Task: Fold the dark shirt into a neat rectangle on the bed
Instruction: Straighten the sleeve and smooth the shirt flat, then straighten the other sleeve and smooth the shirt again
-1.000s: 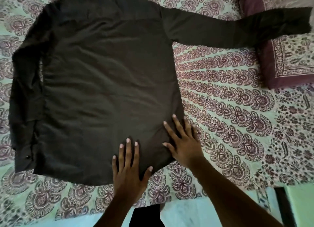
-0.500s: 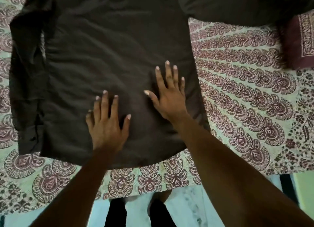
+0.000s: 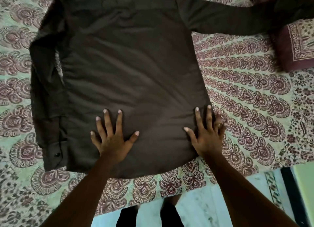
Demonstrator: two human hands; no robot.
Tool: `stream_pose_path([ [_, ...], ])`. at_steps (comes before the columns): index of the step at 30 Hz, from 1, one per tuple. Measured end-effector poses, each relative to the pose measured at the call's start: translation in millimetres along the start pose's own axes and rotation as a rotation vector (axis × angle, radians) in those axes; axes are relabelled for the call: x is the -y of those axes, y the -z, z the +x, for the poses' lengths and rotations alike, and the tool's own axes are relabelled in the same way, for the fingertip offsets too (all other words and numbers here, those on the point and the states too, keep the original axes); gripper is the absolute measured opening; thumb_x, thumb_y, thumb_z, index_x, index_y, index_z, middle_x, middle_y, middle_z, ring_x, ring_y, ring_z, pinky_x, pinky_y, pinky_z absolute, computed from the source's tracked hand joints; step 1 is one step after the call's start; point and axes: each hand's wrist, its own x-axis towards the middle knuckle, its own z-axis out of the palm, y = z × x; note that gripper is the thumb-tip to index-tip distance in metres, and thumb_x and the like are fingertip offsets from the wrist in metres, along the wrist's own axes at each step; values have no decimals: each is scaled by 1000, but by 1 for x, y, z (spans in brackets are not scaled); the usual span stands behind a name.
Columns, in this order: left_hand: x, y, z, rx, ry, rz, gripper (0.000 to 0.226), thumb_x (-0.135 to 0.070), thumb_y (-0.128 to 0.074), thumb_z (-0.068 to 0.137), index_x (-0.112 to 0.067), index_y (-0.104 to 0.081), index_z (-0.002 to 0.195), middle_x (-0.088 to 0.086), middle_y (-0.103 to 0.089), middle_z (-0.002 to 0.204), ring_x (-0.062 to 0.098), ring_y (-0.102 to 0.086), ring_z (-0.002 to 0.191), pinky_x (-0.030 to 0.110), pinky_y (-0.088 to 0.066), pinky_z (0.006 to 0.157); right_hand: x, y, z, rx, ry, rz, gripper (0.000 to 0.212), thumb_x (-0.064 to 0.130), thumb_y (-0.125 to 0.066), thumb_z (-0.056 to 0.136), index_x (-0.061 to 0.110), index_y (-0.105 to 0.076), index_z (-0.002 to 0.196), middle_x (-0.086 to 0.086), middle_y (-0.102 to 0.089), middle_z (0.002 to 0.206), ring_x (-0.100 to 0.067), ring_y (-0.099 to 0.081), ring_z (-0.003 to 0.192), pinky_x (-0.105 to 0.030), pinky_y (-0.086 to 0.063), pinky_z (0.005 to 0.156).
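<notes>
The dark shirt (image 3: pixel 129 70) lies spread flat, back side up, on the patterned bedsheet (image 3: pixel 246 94). Its left sleeve (image 3: pixel 45 90) is folded down along the shirt's left side, with a buttoned cuff near the hem. The right sleeve (image 3: pixel 237 20) stretches straight out to the right, its end lying over a pillow. My left hand (image 3: pixel 113 138) presses flat on the lower middle of the shirt, fingers spread. My right hand (image 3: pixel 207 133) lies flat on the shirt's lower right edge, with some fingers reaching onto the sheet.
A maroon-bordered pillow (image 3: pixel 297 44) lies at the upper right under the sleeve's end. The bed's near edge runs along the bottom, with pale floor (image 3: pixel 200 208) and my dark-clothed legs (image 3: pixel 169 215) below it. A dark strip and green surface (image 3: pixel 304 184) stand at the lower right.
Both hands have slid back down the shirt toward the hem and spread apart; the right hand has moved out to the shirt's right edge. The shirt's body looks smoother.
</notes>
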Motion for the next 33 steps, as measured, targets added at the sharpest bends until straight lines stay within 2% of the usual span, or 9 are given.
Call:
stream_pose_path([
  [3,5,1,0,15,-32,-19,99,-89,-35,73,-49,-1,157,-1,10,170,32,5,156,68,-12,116,-2,-2,-8,16,30,-14,83,79,-27,93,42,1,161,7,11,172,-35,1,158,-69,-14,120],
  [6,15,3,-13,-57,-69,1,89,-81,-36,82,-44,-7,159,1,4,170,34,-1,156,65,-18,118,-10,-1,-13,32,-103,6,84,84,-21,90,46,4,160,1,9,172,-37,7,157,-69,-8,120],
  [8,25,2,-30,-114,-53,11,84,-74,-36,87,-40,-12,160,3,2,171,36,-4,155,63,-19,117,-6,-1,-14,0,-182,19,89,84,-19,90,36,-1,163,-8,7,172,-38,7,157,-69,-6,121],
  [12,52,0,-60,-108,-47,30,83,-68,-36,91,-34,-11,161,4,4,171,36,-3,156,60,-16,120,-5,-6,-31,-12,29,16,89,78,-28,94,29,-2,164,1,7,172,-28,5,159,-62,-7,125],
  [15,70,-2,-80,-122,-18,50,86,-67,-37,91,-28,-10,162,6,2,171,34,-4,156,58,-15,121,-11,-14,-46,4,-63,53,91,80,-24,93,29,2,163,6,8,172,-25,7,159,-63,-11,123],
  [18,79,-5,-94,-111,33,-1,90,-66,-38,90,-23,-6,162,8,4,170,32,-1,157,58,-15,123,6,-12,-46,-33,-170,78,99,82,-22,91,17,-3,164,-8,4,172,-30,7,158,-65,-10,123],
  [22,83,-3,-106,-106,80,-35,93,-69,-36,89,-19,-8,162,8,5,170,35,0,156,61,-18,120,16,-14,-49,-16,11,-4,97,80,-28,92,19,-5,164,-7,-1,172,-29,-3,159,-59,-10,124],
  [27,85,3,-115,-87,198,-83,97,-71,-40,86,-19,-9,162,1,8,170,41,0,155,65,-17,118,42,-10,-53,-51,-331,32,110,88,-14,88,6,-8,162,-24,-6,169,-40,-6,156,-64,-10,124],
  [33,102,12,-108,-98,133,-20,80,-58,-39,95,-19,-16,161,-3,-3,171,23,-5,157,60,-21,117,132,-6,-33,-91,330,5,82,62,-37,101,15,-13,164,-15,5,171,-36,4,158,-53,-11,125],
])
